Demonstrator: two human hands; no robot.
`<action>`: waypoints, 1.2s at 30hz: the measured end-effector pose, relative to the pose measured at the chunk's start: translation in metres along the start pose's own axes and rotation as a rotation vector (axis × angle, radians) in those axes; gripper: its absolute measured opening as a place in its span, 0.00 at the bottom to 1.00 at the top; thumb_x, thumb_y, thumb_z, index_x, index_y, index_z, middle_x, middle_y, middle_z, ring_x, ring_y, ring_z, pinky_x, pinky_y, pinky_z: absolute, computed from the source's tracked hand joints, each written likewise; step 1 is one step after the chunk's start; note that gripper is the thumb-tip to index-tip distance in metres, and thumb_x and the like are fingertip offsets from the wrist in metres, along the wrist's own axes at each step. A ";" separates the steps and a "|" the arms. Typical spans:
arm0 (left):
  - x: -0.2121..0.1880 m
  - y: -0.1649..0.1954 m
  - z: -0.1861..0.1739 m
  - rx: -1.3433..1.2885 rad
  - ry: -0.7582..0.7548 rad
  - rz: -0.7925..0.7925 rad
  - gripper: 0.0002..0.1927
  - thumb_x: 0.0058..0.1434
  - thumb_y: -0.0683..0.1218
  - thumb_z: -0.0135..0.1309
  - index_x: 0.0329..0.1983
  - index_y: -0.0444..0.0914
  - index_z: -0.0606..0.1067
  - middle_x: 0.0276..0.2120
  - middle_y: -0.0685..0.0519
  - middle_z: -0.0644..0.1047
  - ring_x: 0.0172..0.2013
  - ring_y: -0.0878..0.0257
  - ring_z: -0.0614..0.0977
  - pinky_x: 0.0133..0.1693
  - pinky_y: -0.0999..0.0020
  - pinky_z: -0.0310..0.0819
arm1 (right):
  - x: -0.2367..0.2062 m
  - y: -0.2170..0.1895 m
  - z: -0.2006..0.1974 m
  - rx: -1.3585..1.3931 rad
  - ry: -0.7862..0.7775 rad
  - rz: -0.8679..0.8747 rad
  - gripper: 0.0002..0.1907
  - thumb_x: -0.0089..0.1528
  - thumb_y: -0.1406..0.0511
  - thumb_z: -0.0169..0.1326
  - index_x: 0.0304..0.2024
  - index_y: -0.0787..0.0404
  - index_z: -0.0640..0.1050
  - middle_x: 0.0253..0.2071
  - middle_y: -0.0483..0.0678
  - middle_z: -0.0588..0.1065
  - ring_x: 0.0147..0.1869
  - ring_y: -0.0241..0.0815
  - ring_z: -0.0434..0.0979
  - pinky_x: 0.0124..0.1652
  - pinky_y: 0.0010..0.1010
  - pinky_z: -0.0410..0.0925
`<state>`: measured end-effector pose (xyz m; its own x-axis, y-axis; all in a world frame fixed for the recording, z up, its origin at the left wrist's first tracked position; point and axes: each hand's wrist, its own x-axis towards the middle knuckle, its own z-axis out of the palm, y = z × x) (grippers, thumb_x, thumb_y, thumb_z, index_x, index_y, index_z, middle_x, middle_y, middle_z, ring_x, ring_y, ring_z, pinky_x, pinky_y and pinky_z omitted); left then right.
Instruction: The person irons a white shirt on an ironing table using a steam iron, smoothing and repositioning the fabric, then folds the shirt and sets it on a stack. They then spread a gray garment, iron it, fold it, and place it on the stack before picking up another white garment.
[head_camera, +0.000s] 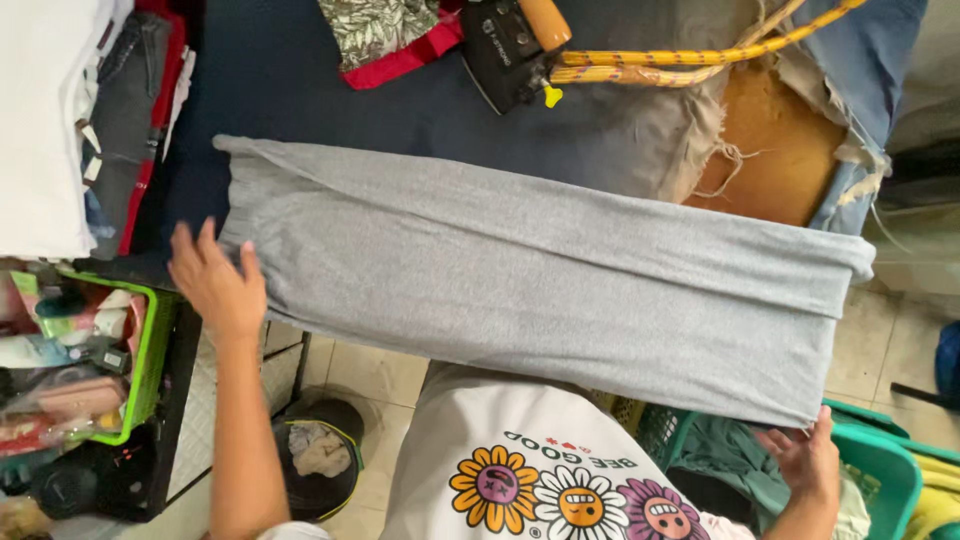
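Laundry ironing room (iron, stacked clothes)

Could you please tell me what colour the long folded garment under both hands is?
The long folded knit garment is plain heather grey, seen best in the head view.

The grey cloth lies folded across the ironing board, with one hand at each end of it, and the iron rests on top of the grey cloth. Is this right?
Not quite. In the head view the iron rests on the dark board cover, beyond the grey cloth, not on it. The left hand and right hand are at its ends.
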<state>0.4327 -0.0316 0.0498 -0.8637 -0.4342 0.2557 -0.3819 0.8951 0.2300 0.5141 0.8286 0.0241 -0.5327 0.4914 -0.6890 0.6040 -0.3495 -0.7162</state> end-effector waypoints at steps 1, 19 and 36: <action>-0.024 -0.002 0.003 0.001 0.071 -0.128 0.33 0.72 0.52 0.59 0.74 0.33 0.64 0.71 0.27 0.62 0.70 0.35 0.61 0.69 0.40 0.53 | 0.002 0.001 -0.003 0.000 0.054 0.007 0.28 0.72 0.44 0.46 0.63 0.55 0.72 0.55 0.45 0.77 0.55 0.53 0.75 0.47 0.51 0.70; 0.049 -0.032 0.027 -1.208 -0.113 -0.648 0.31 0.66 0.45 0.59 0.68 0.39 0.59 0.51 0.44 0.75 0.41 0.51 0.78 0.47 0.48 0.77 | 0.060 -0.092 0.056 -0.220 0.241 -0.635 0.17 0.71 0.62 0.68 0.52 0.67 0.78 0.40 0.47 0.78 0.32 0.31 0.75 0.29 0.23 0.67; 0.046 -0.033 0.019 -0.312 -0.058 -0.011 0.17 0.80 0.51 0.59 0.55 0.35 0.68 0.42 0.38 0.77 0.46 0.39 0.79 0.48 0.52 0.68 | 0.058 -0.074 0.055 -1.104 0.609 -0.985 0.23 0.66 0.61 0.68 0.58 0.60 0.73 0.56 0.53 0.74 0.60 0.55 0.72 0.59 0.61 0.54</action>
<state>0.3995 -0.0788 0.0357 -0.8809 -0.4289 0.2000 -0.2792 0.8124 0.5119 0.4059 0.8388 0.0312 -0.8141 0.4908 0.3105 0.4403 0.8702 -0.2211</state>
